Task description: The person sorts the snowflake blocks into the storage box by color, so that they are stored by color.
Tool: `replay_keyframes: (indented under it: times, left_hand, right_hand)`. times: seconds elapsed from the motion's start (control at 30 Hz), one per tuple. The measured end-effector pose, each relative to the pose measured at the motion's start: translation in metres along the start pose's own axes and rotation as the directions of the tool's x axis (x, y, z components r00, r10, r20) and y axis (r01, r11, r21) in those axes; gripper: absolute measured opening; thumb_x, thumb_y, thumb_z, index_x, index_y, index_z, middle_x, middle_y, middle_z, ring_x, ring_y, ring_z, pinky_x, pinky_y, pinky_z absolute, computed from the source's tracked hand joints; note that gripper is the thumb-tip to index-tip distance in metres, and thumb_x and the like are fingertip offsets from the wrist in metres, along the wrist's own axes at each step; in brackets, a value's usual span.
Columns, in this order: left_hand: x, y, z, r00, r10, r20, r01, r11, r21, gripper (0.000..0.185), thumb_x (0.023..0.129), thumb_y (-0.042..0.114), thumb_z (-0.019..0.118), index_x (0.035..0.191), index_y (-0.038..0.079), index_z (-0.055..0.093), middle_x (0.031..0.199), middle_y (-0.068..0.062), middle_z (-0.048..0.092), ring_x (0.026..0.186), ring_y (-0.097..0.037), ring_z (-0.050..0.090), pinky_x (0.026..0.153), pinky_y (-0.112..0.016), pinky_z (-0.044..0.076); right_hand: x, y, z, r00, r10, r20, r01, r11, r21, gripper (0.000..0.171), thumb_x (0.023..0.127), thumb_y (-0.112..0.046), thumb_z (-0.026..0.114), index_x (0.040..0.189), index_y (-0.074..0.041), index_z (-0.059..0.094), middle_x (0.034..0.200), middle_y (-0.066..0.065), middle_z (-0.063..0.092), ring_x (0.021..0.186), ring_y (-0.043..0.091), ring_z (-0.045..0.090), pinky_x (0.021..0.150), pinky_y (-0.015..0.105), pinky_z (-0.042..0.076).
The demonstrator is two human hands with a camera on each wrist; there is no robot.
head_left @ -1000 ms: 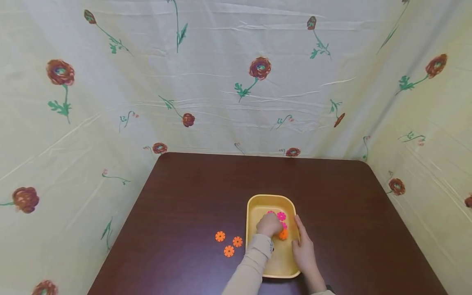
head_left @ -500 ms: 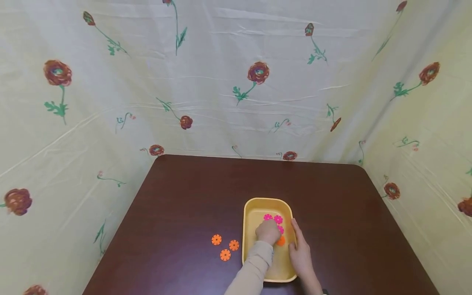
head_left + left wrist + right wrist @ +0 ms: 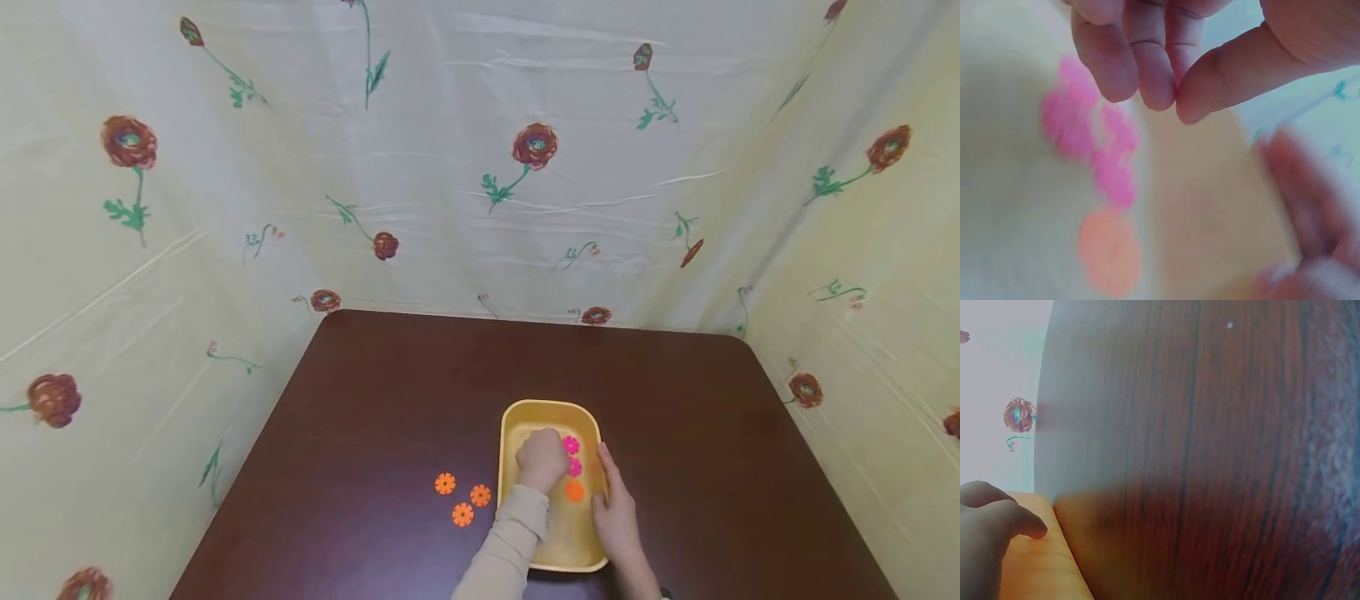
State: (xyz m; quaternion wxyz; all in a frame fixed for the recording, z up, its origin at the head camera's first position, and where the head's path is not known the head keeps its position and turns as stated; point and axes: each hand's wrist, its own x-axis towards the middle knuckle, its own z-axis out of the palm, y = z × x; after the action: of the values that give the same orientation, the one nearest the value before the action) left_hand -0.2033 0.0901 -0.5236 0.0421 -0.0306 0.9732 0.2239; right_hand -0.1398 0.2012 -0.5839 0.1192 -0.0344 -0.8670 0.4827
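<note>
The left hand [image 3: 542, 460] was seen inside the yellow tray [image 3: 513, 425], its fingertips [image 3: 1147, 87] drawn together against the thumb; in the left wrist view nothing was visibly pinched between them, though the picture was too blurred for a thin edge to be ruled out. The right hand [image 3: 615, 508] was laid flat along the tray's right rim, fingers straight, the rim being steadied rather than gripped.

Two pink flower discs [image 3: 572, 454] were lying on the tray floor just beside the left fingers, with a further pink shape possibly hidden under the hand. An orange flower disc [image 3: 574, 491] was lying nearer the person, apart from the pink ones. Three orange flower discs [image 3: 462, 500] were set on the dark wooden table [image 3: 375, 400] left of the tray, close together.

It was judged that a flat disc on a smooth tray floor could be missed by the pinch and merely pushed along, or nudged under a neighbour. Two adjoining pink discs might be lifted together, since they lay touching or nearly so. The tray might also be shifted if the flat right hand were lifted while the left pressed down.
</note>
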Motion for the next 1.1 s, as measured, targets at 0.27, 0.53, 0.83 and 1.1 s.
replay_keyframes:
  times: [0.27, 0.53, 0.83, 1.1]
  left_hand:
    - [0.006, -0.003, -0.046, 0.989, 0.051, -0.141, -0.067, 0.992, -0.111, 0.016, 0.08, 0.017, 0.064, 0.064, 0.016, 0.063, 0.06, 0.005, 0.057, 0.053, -0.012, 0.053, 0.046, -0.032, 0.042]
    - [0.011, -0.023, -0.058, 0.986, 0.019, -0.168, -0.046, 0.986, -0.16, 0.009, 0.079, 0.016, 0.066, 0.071, 0.016, 0.062, 0.062, 0.004, 0.056, 0.056, -0.015, 0.055, 0.046, -0.033, 0.042]
    - [0.013, -0.06, -0.065, 0.986, -0.082, -0.145, 0.053, 0.98, -0.194, 0.009, 0.081, 0.019, 0.065, 0.073, 0.016, 0.062, 0.066, 0.001, 0.059, 0.058, -0.019, 0.056, 0.05, -0.036, 0.044]
    - [0.012, -0.088, -0.063, 0.981, -0.132, -0.143, 0.106, 0.978, -0.179, 0.012, 0.078, 0.018, 0.067, 0.069, 0.019, 0.06, 0.068, 0.0, 0.061, 0.064, -0.023, 0.06, 0.052, -0.039, 0.044]
  right_hand:
    - [0.005, 0.0, 0.0, 1.0, 0.002, 0.009, -0.002, 1.0, -0.003, 0.069, 0.079, 0.017, 0.043, 0.141, -0.013, 0.035, 0.145, 0.005, 0.034, 0.131, 0.028, 0.033, 0.103, 0.042, 0.026]
    - [0.003, -0.004, 0.001, 1.0, 0.017, 0.0, -0.017, 1.0, 0.004, 0.066, 0.08, 0.016, 0.043, 0.14, -0.012, 0.035, 0.145, 0.006, 0.034, 0.13, 0.029, 0.033, 0.101, 0.045, 0.026]
    - [0.004, -0.006, 0.002, 0.999, 0.031, 0.02, -0.031, 1.0, 0.004, 0.066, 0.081, 0.016, 0.042, 0.141, -0.01, 0.034, 0.146, 0.007, 0.032, 0.132, 0.03, 0.031, 0.103, 0.045, 0.024]
    - [0.002, -0.005, 0.002, 0.998, 0.051, 0.026, -0.051, 0.999, -0.001, 0.066, 0.081, 0.016, 0.042, 0.141, -0.01, 0.034, 0.146, 0.008, 0.032, 0.132, 0.031, 0.031, 0.103, 0.046, 0.025]
